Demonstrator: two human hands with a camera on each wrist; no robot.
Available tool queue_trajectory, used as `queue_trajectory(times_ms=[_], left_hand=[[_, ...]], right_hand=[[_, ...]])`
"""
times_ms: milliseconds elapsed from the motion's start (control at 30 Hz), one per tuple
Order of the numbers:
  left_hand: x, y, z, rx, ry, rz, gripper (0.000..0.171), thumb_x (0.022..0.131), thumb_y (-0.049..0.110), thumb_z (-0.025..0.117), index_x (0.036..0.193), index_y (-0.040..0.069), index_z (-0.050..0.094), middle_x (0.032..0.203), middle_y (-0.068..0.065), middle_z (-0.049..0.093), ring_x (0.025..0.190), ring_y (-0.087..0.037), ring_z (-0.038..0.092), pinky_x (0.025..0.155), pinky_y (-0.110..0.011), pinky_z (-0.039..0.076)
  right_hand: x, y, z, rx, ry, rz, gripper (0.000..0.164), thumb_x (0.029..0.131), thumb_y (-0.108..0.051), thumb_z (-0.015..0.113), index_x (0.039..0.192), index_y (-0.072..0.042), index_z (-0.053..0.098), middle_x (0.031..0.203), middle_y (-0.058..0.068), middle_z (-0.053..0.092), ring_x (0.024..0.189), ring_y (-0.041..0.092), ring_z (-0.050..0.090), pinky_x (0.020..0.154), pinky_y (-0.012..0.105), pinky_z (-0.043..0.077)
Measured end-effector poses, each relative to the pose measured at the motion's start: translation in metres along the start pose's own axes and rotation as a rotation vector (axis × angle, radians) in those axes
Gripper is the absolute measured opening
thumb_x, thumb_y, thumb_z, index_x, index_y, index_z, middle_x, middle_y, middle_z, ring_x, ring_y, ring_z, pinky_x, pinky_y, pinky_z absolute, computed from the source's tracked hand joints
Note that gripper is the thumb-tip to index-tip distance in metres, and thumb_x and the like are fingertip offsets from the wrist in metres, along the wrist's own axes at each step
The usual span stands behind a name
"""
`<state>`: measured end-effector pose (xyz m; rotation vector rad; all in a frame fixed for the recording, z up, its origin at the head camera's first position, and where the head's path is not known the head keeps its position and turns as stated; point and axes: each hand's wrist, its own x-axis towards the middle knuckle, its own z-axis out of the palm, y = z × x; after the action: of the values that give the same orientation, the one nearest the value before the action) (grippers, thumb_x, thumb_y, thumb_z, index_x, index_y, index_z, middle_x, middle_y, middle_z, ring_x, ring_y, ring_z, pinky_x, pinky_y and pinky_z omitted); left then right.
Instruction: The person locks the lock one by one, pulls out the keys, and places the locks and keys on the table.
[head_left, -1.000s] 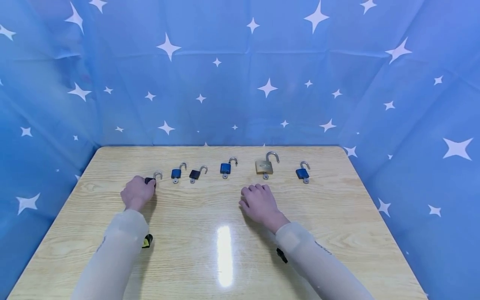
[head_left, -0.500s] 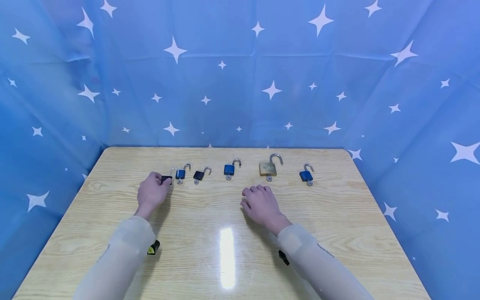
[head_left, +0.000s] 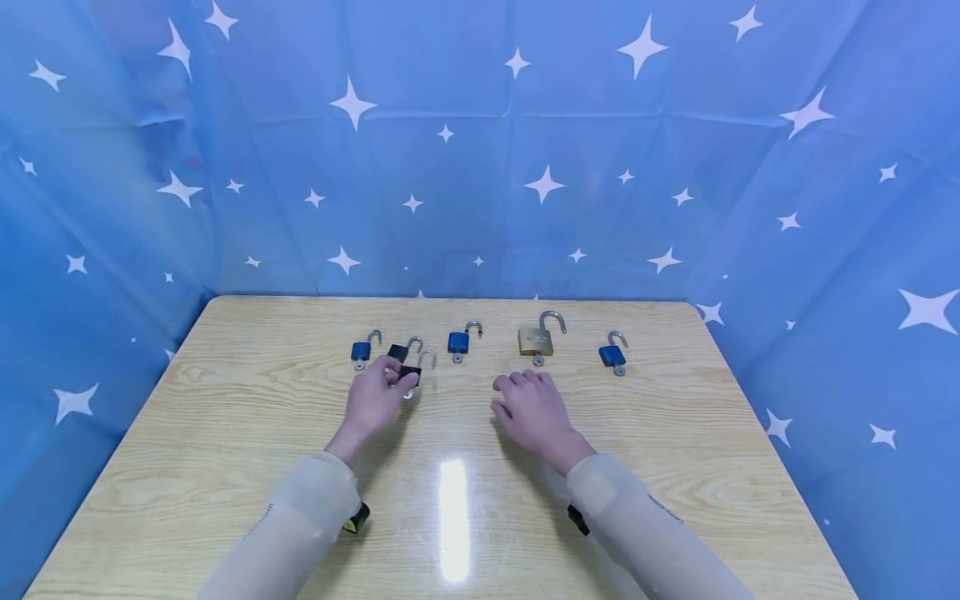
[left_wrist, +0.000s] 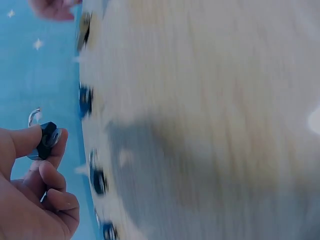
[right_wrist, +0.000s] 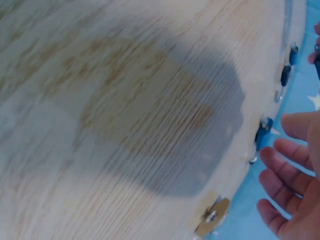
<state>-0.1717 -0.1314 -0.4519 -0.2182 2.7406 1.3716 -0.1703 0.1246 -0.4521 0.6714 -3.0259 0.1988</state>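
Note:
My left hand (head_left: 372, 402) pinches a small black padlock (head_left: 412, 374) between thumb and fingers, with its shackle raised out on one side. In the left wrist view this padlock (left_wrist: 46, 142) is off the table, and a round key head shows at its bottom. Just behind it lies another black padlock (head_left: 398, 352), with a blue padlock (head_left: 360, 351) to its left. My right hand (head_left: 534, 414) holds nothing, its fingers loosely bent in the right wrist view. Nearest to that hand is the large brass padlock (head_left: 535, 341), a key in its bottom.
A blue padlock (head_left: 458, 342) lies mid-row and another blue padlock (head_left: 612, 356) at the right end, both with keys and raised shackles. The row runs along the back of the wooden table (head_left: 225, 433). A blue star-patterned curtain (head_left: 450, 183) hangs behind.
My left hand has carried the black padlock rightward from the row's left end, past the first blue padlock, to in front of the other black one. The right hand has shifted very slightly right.

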Motion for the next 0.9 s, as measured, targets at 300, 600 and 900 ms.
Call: queue_trajectory(times_ms=[300, 600, 900], left_hand=[[-0.013, 0.017, 0.04, -0.172, -0.115, 0.008, 0.028, 0.093, 0.031, 0.066, 0.111, 0.01, 0.059, 0.108, -0.013, 0.073, 0.085, -0.02, 0.068, 0.064, -0.028, 0.046], [-0.021, 0.03, 0.065, -0.243, -0.205, 0.098, 0.029, 0.093, 0.026, 0.065, 0.115, 0.007, 0.067, 0.11, -0.012, 0.073, 0.101, -0.021, 0.07, 0.09, -0.038, 0.053], [-0.025, 0.038, 0.077, -0.315, -0.234, 0.08, 0.026, 0.093, 0.025, 0.065, 0.111, 0.005, 0.068, 0.102, -0.011, 0.075, 0.079, -0.019, 0.068, 0.063, -0.025, 0.048]], right_hand=[[-0.003, 0.008, -0.005, 0.023, 0.04, 0.001, 0.027, 0.093, -0.025, 0.066, 0.117, -0.014, 0.063, 0.109, 0.006, 0.07, 0.105, 0.027, 0.062, 0.093, 0.045, 0.045], [0.0, 0.015, -0.009, 0.045, 0.113, -0.049, 0.035, 0.094, -0.017, 0.065, 0.128, -0.015, 0.057, 0.118, 0.005, 0.068, 0.111, 0.027, 0.061, 0.095, 0.045, 0.045], [0.002, 0.021, -0.013, 0.221, 0.231, -0.136, 0.025, 0.098, -0.007, 0.056, 0.119, -0.016, 0.064, 0.111, 0.001, 0.07, 0.104, 0.021, 0.063, 0.098, 0.044, 0.047]])
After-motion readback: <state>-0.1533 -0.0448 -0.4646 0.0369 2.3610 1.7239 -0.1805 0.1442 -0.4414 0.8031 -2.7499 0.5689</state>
